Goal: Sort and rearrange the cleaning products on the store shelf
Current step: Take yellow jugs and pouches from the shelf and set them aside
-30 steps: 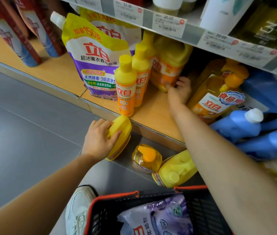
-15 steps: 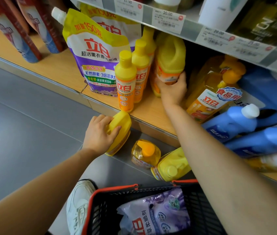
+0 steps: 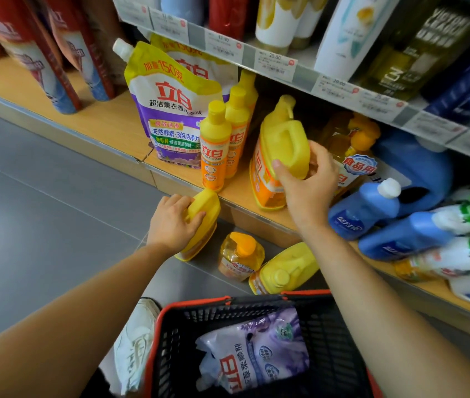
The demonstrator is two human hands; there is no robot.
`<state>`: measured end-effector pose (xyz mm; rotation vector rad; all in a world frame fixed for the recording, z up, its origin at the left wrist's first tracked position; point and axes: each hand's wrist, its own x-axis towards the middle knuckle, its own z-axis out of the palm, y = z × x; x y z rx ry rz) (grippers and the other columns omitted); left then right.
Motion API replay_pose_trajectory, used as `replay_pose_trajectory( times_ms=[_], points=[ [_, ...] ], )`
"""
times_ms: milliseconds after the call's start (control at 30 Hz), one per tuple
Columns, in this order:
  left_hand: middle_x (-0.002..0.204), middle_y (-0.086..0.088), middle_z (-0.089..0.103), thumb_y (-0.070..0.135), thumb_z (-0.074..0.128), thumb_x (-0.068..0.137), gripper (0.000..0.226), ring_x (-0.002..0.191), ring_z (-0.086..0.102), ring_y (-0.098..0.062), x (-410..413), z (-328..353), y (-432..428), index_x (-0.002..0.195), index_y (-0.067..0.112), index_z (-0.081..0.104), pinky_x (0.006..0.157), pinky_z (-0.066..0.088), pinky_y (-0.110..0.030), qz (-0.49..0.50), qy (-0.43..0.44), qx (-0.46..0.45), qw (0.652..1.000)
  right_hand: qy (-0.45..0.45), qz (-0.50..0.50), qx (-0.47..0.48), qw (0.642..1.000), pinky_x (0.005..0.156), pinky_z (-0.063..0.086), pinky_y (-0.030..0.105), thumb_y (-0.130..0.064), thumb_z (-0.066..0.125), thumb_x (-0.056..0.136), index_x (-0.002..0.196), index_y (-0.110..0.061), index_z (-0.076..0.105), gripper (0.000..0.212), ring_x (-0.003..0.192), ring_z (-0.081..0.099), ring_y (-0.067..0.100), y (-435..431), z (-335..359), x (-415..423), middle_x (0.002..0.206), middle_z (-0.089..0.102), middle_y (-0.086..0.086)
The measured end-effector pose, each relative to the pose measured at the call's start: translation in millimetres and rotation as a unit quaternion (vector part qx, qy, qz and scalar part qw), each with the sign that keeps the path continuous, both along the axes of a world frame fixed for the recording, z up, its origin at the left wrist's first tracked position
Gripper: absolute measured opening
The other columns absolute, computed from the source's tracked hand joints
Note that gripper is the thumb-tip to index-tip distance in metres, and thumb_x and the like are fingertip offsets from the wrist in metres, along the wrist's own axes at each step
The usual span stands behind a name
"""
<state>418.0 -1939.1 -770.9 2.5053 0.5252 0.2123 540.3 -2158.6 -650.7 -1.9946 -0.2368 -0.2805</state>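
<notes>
Gripping right hand (image 3: pixel 305 191): fingers curled round the yellow jug (image 3: pixel 282 147), which sits at the front edge of the shelf (image 3: pixel 104 119).
Left hand (image 3: pixel 170 222): wrapped over the top of the floor jug (image 3: pixel 203 222), which leans against the shelf's front.
Floor (image 3: pixel 41 211) below the shelf: pump bottle (image 3: pixel 241 254) and lying jug (image 3: pixel 285 268), side by side.
Shelf's left part: pouch (image 3: pixel 170 110), slim bottles (image 3: pixel 215 145), upright.
Shelf's right part: blue bottles (image 3: pixel 363 208) on their sides.
</notes>
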Motion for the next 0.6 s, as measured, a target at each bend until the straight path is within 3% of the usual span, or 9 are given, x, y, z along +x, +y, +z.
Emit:
replay_pose_trajectory(
  times_ms=[133, 233, 333, 467, 600],
  points=[
    [0.117, -0.002, 0.064, 0.051, 0.056, 0.097, 0.045, 0.100, 0.046, -0.016, -0.9, 4.1, -3.3, 0.129, 0.020, 0.062, 0.081, 0.040, -0.029, 0.008, 0.009, 0.002, 1.000, 0.130, 0.081, -0.004, 0.988, 0.091, 0.056, 0.045, -0.021, 0.082, 0.079, 0.114, -0.022, 0.065, 0.039, 0.103, 0.067, 0.020, 0.1, 34.0, 19.0, 0.110, 0.071, 0.003],
    [0.118, 0.000, 0.067, 0.047, 0.062, 0.095, 0.041, 0.106, 0.053, -0.021, -2.8, 13.1, -10.1, 0.129, 0.024, 0.060, 0.086, 0.047, -0.035, 0.022, 0.001, -0.022, 1.000, 0.209, 0.106, 0.006, 0.972, 0.082, 0.057, 0.037, -0.021, 0.082, 0.081, 0.088, -0.022, 0.068, 0.015, 0.089, 0.070, 0.015, -2.4, 55.6, 25.1, 0.094, 0.074, 0.001],
    [0.115, -0.001, 0.070, 0.042, 0.066, 0.093, 0.039, 0.107, 0.058, -0.024, -4.2, 22.7, -13.0, 0.128, 0.024, 0.061, 0.086, 0.048, -0.038, 0.022, 0.004, -0.035, 0.999, 0.244, 0.071, -0.006, 0.967, 0.065, 0.044, 0.030, -0.032, 0.083, 0.078, 0.056, -0.017, 0.058, 0.036, 0.069, 0.060, 0.015, -6.7, 68.5, 24.8, 0.067, 0.063, 0.001],
    [0.129, -0.004, 0.067, 0.042, 0.069, 0.090, 0.053, 0.116, 0.060, -0.026, -0.7, 40.6, -11.6, 0.139, 0.024, 0.056, 0.087, 0.049, -0.036, 0.006, 0.094, -0.039, 0.995, 0.249, 0.059, -0.002, 0.967, 0.067, 0.041, 0.031, -0.029, 0.078, 0.085, 0.073, -0.013, 0.065, 0.024, 0.064, 0.051, 0.016, -17.3, 80.6, 17.9, 0.058, 0.051, -0.001],
    [0.146, -0.004, 0.057, 0.043, 0.071, 0.089, 0.062, 0.130, 0.054, -0.026, 6.8, 78.4, -19.6, 0.145, 0.024, 0.053, 0.100, 0.049, -0.040, -0.015, 0.150, -0.056, 0.987, 0.195, 0.069, -0.031, 0.978, 0.057, 0.036, 0.024, -0.032, 0.076, 0.086, 0.059, -0.022, 0.056, 0.035, 0.059, 0.050, 0.007, -35.5, 100.7, 7.5, 0.057, 0.050, -0.007]
  ],
)
